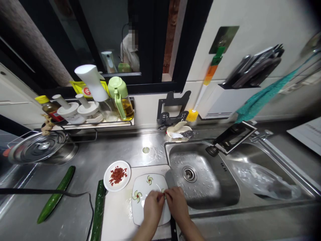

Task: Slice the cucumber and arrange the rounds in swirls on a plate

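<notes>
A white square plate (140, 214) lies on a white cutting board (115, 214). Two pinwheels of thin cucumber slices with red centres, one at the top (149, 180) and one at the left (137, 196), decorate it. Over the plate's right side, my left hand (152, 208) is closed in a pinch. My right hand (177, 202) meets it there, its fingers pinched too. Between the fingertips shows a bit of green cucumber slice (163, 190); what else they hold is hidden. Left of the plate stands a small white dish (107, 174) of red dried berries (117, 175).
A cucumber (98, 211) rests at the board's left edge; another cucumber (56, 195) lies further left near a black cable (91, 211). A black knife handle (173, 229) is beside my right wrist. The sink (200, 187) is to the right, a seasoning rack (100, 125) behind.
</notes>
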Tool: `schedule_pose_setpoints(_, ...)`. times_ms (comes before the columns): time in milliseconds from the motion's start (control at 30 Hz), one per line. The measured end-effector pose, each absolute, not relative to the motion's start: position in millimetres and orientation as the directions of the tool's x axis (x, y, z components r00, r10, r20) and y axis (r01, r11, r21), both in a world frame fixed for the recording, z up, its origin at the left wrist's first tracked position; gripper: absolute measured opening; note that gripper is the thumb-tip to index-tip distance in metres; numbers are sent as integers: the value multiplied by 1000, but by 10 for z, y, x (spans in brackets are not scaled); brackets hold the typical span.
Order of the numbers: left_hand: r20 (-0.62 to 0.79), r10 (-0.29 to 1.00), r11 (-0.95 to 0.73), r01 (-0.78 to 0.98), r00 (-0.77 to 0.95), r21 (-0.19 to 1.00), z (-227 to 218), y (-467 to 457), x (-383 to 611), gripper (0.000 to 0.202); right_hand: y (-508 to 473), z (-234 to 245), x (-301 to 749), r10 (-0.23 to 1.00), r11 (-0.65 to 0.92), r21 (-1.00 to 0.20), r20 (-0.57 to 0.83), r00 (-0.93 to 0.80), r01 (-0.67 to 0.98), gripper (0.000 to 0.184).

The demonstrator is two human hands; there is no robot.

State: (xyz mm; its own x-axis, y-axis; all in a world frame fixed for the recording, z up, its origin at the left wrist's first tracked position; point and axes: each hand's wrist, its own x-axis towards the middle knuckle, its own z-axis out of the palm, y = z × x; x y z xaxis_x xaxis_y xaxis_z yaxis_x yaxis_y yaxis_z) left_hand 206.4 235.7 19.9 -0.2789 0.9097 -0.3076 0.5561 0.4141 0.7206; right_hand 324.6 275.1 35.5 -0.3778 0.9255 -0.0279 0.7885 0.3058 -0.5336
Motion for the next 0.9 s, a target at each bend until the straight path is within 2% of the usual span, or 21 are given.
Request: schedule_pose_setpoints(900, -348, 903, 430, 552, -252, 715, 265, 2368, 2031, 20, 2762, 359, 3265, 932, 297, -565, -4, -363, 770, 16)
